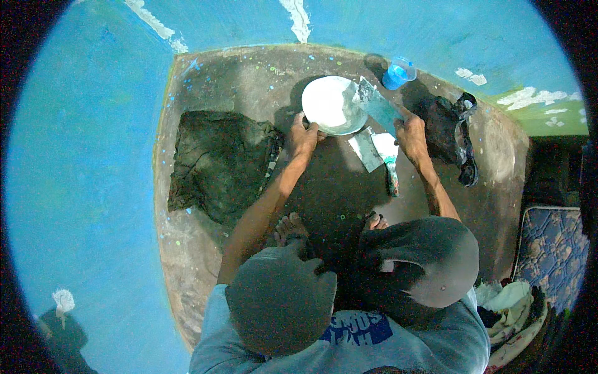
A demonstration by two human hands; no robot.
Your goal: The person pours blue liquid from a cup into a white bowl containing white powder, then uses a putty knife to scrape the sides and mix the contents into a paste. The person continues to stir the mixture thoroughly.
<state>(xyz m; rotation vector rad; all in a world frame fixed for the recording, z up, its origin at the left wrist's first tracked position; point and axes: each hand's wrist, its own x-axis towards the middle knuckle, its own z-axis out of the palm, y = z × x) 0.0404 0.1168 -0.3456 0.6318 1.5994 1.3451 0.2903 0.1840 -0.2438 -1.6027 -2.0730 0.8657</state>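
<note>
A round white bowl holding smooth white paste sits above the middle of the floor. My left hand is closed on its near left rim, thumb toward the inside. In my right hand is a wide, flat scraper. Its blade reaches left over the bowl's right edge, and white paste covers its tip. Just below the bowl, a putty knife with a stained handle lies beside a flat rectangular blade, partly overlapping it.
A clear cup with blue content stands by the far wall. Dark crumpled cloth lies to the left, a black bag-like bundle to the right. Blue walls with white patches bound the floor. A patterned mattress and piled fabric are at right.
</note>
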